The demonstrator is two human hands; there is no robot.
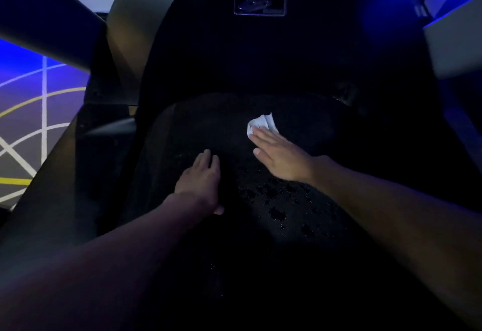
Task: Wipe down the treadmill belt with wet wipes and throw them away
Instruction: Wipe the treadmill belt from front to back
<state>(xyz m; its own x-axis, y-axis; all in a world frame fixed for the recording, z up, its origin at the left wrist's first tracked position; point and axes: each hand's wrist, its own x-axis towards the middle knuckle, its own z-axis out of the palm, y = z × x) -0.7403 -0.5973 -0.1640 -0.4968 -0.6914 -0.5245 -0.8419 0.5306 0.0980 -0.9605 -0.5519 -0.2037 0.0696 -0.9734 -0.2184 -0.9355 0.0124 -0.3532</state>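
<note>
Our right hand (279,156) lies flat, fingers straight & together, palm down on the crumpled white wet wipe (262,122); the wipe's far edge pokes out past the fingertips. A flat palm prob. spreads pressure so the wipe drags evenly w/o bunching. Our left hand (200,176) is also spread flat, holding nothing, resting on the black textured treadmill belt (187,132) left of centre, likely to brace us as we lean fwd. The wipe sits near the belt's front end, close to the dark moulded motor cover (259,3). Nearer us, glossy wet blotches (276,200) mark the belt, so we judge that stretch wiped. Containers: no bin or wipe pack in view, only grey floor w/ white & yellow lines (31,111) at left.
</note>
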